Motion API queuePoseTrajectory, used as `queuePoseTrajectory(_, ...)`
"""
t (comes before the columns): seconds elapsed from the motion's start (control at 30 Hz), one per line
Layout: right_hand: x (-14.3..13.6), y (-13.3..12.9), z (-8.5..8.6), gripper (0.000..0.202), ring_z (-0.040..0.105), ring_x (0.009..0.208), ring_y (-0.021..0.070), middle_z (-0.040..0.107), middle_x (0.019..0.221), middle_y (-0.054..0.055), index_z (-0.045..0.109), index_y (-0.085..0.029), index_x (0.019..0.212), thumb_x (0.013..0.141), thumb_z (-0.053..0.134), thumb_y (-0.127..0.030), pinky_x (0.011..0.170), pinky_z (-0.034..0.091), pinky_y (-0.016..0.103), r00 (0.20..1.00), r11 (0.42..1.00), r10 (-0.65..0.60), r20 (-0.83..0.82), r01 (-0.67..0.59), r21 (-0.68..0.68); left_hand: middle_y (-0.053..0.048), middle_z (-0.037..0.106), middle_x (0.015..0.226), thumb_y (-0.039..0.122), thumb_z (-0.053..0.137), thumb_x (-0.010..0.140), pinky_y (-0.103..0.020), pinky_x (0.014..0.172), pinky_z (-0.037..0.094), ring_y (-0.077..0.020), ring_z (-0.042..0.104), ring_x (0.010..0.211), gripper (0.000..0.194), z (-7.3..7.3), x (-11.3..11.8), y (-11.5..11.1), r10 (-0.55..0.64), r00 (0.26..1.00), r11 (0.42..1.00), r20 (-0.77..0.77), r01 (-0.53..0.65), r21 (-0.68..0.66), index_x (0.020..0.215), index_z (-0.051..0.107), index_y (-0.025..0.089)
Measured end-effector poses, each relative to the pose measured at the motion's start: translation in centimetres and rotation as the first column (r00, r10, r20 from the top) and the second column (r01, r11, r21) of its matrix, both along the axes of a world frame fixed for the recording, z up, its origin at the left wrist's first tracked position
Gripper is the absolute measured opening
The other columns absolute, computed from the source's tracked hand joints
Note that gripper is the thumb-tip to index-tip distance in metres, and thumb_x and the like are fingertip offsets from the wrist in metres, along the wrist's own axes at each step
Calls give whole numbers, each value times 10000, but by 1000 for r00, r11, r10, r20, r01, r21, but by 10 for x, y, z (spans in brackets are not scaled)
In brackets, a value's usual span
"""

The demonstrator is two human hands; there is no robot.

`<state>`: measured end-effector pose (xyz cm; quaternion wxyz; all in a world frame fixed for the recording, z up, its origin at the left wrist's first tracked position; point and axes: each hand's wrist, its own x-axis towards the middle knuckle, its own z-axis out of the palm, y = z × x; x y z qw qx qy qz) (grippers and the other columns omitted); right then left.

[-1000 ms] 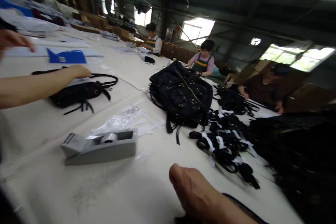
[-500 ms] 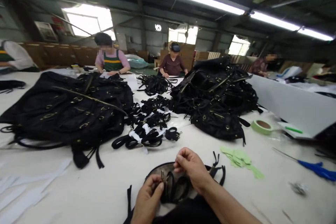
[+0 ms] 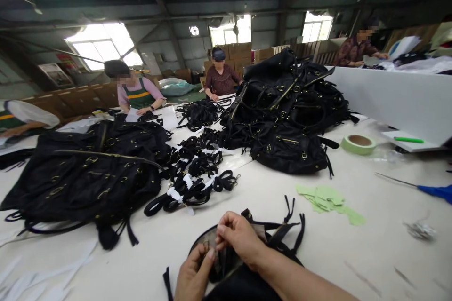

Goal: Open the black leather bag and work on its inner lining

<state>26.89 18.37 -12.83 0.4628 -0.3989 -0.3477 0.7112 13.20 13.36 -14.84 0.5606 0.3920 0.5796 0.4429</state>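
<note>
A black bag (image 3: 243,284) with a grey-brown lining lies before me at the table's near edge, its mouth open. Over that mouth, my left hand (image 3: 195,270) pinches a small brass-coloured metal clasp (image 3: 206,246) between thumb and fingers. My right hand (image 3: 242,241) is just right of it, thumb and fingertips pressed together; whatever they hold is too small to make out. A black strap (image 3: 223,261) shows inside the bag below my fingers. Thin black ties (image 3: 291,204) stick out at the bag's right side.
Piles of black bags lie at left (image 3: 81,174) and right (image 3: 282,103), with bundled black straps (image 3: 187,193) between. To the right are green tape (image 3: 358,144), green paper scraps (image 3: 326,200), a blue-handled tool (image 3: 436,193) and small metal parts (image 3: 420,230). Several co-workers sit beyond.
My view has turned right and tilted down slightly. My right hand has come closer to my left hand, over the bag's mouth. The left hand keeps its pinch on the clasp.
</note>
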Motion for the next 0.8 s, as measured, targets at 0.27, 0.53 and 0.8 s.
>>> queuePoseTrajectory(0.27, 6, 2, 0, 528, 552, 529, 102, 596, 604, -34, 493, -168, 740, 605, 748, -610, 559, 479, 245, 996, 997, -69, -57, 70, 12, -38, 718, 995, 605, 718, 642, -322, 990, 429, -265, 595, 1065, 474, -9, -10, 2, 54, 983, 998, -173, -55, -5, 908, 708, 213)
queuePoseTrajectory(0.53, 5, 0, 1, 550, 543, 522, 107, 597, 604, -28, 487, -171, 745, 591, 750, -628, 548, 474, 251, 996, 998, -59, -69, 61, 25, -36, 723, 1063, 571, 696, 639, -447, 1139, 307, -314, 516, 1234, 550, -15, -20, 8, 38, 959, 994, -279, -64, -85, 1061, 704, 218)
queuePoseTrajectory(0.8, 2, 0, -3, 542, 550, 528, 112, 583, 608, -31, 493, -169, 741, 609, 748, -628, 564, 476, 265, 999, 998, -43, -18, 43, 45, -54, 728, 1040, 619, 711, 601, -413, 1102, 367, -308, 571, 1166, 649, -13, -18, 4, 89, 981, 990, -174, -106, -89, 1071, 685, 171)
